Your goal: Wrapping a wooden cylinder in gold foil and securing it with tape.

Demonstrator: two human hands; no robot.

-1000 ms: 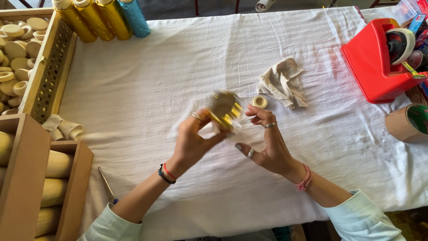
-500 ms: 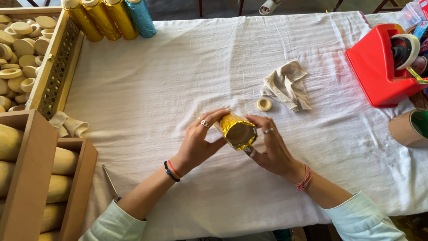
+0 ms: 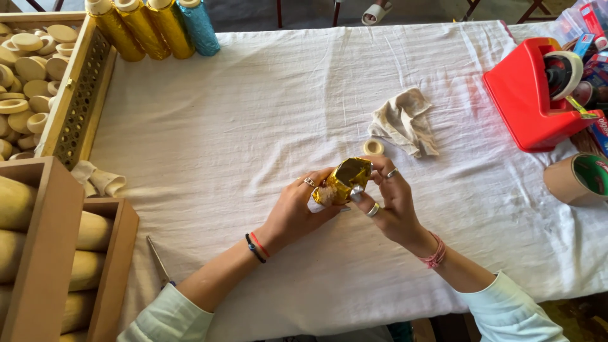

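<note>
Both our hands meet mid-surface, just above the white cloth, w/ a gold foil-wrapped piece between them. Our left hand is closed round its lower end, where pale bare material shows under the foil; thumb and fingers clamp it. Our right hand pinches the upper, foil-covered end, fingertips together on the foil, rings on two fingers. The piece is held off the cloth, tilted, foil crumpled at top.

Just beyond the hands lies a small tape roll, flat on the cloth, and next to it a crumpled beige rag. Far right: a red tape dispenser and, nearer us, a brown tape roll on its side. Top left, approx. four foil-wrapped cylinders lean together, three gold and one blue. Left edge: a wooden tray of pale wooden rings and discs, plus an open wooden box stacked w/ pale rounded pieces. A thin metal tool lies by the box; can't tell what kind.
</note>
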